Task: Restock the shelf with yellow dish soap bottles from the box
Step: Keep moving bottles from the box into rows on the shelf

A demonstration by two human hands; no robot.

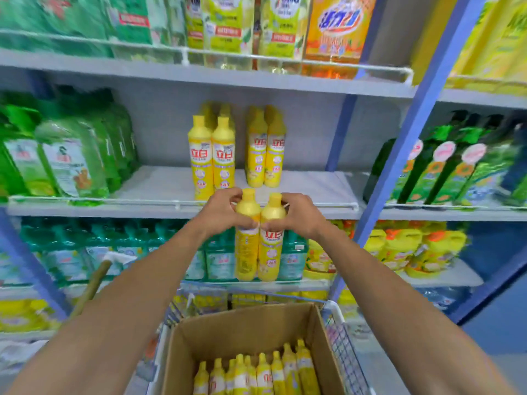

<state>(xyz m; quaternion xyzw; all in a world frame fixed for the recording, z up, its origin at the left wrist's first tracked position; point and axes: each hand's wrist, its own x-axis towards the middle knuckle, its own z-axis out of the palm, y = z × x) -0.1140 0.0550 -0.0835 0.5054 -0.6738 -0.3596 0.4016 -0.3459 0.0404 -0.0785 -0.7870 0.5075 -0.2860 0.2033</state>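
I hold two yellow dish soap bottles upright, side by side, in front of the middle shelf (159, 208). My left hand (221, 210) grips the neck of the left bottle (245, 246). My right hand (298, 213) grips the neck of the right bottle (270, 246). Both bottles hang below the level of the shelf's front rail. On that shelf stand several matching yellow bottles in two groups, one at the front (212, 158) and one further back (265, 149). Below me the open cardboard box (182, 346) holds several more yellow bottles (256, 374).
The box sits in a wire cart (346, 354). Green refill pouches (65, 158) fill the shelf's left part, dark green bottles (445, 172) the bay to the right. A blue upright (399, 155) divides the bays. A wooden handle (91, 286) leans at the lower left.
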